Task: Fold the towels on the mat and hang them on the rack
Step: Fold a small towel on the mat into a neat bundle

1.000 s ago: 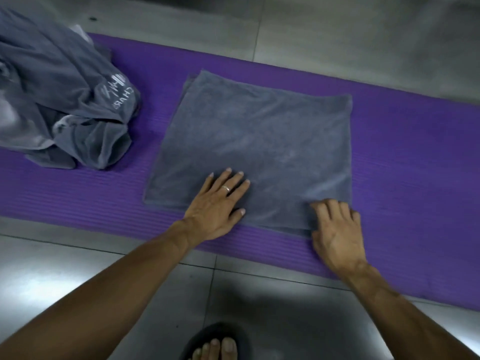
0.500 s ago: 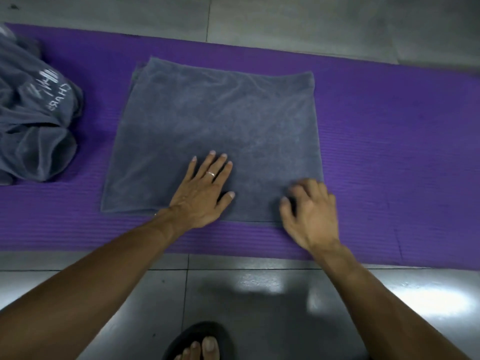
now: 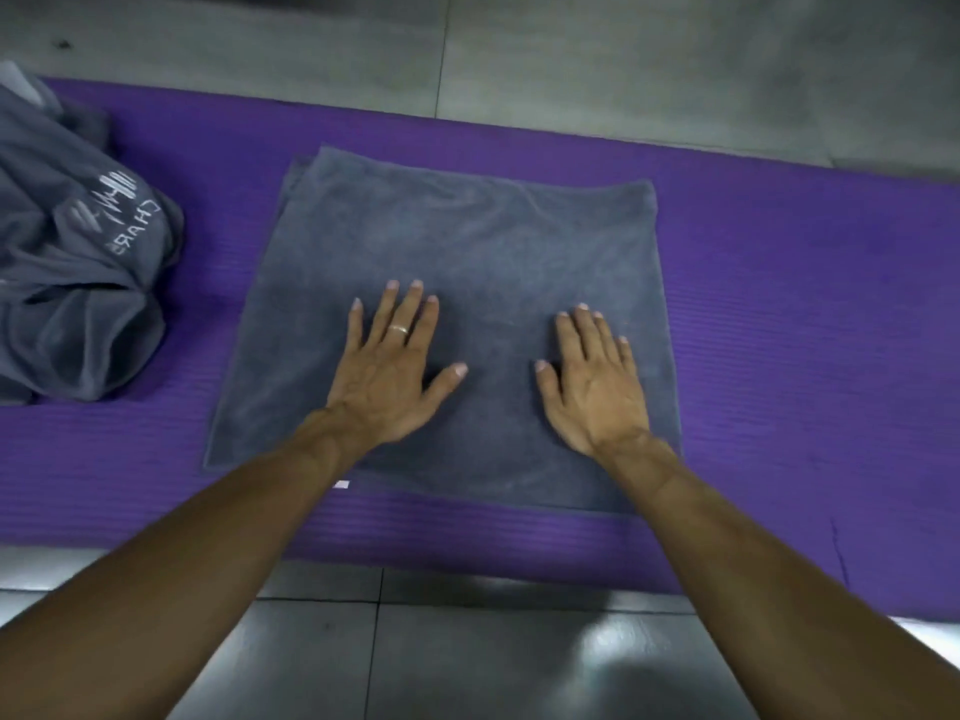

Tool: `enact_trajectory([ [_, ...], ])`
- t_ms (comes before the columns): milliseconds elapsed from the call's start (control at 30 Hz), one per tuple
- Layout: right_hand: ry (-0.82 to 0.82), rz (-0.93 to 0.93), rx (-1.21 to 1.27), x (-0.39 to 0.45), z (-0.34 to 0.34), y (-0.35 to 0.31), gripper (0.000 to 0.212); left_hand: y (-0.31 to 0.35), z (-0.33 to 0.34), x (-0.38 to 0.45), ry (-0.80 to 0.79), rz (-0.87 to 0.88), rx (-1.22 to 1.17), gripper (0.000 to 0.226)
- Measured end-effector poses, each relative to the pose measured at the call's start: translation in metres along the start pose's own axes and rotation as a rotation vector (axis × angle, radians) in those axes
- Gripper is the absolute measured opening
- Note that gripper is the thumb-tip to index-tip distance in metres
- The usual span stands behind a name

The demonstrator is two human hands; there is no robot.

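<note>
A grey towel point(image 3: 467, 236), folded into a rough square, lies flat on the purple mat point(image 3: 810, 314). My left hand point(image 3: 387, 379) rests palm down on the towel's near middle, fingers straight and spread, a ring on one finger. My right hand point(image 3: 592, 387) lies flat on the towel's near right part, fingers straight. A small white tag point(image 3: 342, 484) peeks out at the towel's near edge beside my left forearm. No rack is in view.
A crumpled pile of grey towels point(image 3: 72, 283) with white lettering sits on the mat's left end. Grey floor tiles point(image 3: 467, 662) run along the mat's near side, and more floor point(image 3: 623, 59) lies beyond it.
My right hand has moved from the towel's near right corner onto its surface and flattened out. My left hand has slid a little farther onto the towel.
</note>
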State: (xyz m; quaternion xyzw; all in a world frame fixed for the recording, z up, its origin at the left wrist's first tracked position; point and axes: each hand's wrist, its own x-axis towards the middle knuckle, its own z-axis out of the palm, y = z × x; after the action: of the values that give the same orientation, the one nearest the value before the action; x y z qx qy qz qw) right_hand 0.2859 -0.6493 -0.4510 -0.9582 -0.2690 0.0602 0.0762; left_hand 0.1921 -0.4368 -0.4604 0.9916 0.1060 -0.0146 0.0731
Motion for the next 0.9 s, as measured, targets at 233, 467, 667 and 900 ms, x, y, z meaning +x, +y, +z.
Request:
enact_trajectory([
  [233,-0.197,-0.253,-0.107,0.094,0.004,-0.016,0.062,-0.051,0.006,0.048,-0.096,-0.133,0.056,0.089],
  [467,-0.104,-0.183,-0.104,0.146,-0.007,-0.026,0.064,-0.045,-0.006,0.102,0.053,-0.234,0.025,0.073],
  [667,-0.241,-0.297,-0.090,0.186,0.001,-0.065,0.064,-0.099,-0.007,0.160,-0.054,-0.241,0.043,0.076],
  [900,-0.228,-0.196,-0.200,0.212,-0.001,-0.035,0.064,-0.116,-0.006,0.157,-0.037,-0.270,0.045,0.097],
])
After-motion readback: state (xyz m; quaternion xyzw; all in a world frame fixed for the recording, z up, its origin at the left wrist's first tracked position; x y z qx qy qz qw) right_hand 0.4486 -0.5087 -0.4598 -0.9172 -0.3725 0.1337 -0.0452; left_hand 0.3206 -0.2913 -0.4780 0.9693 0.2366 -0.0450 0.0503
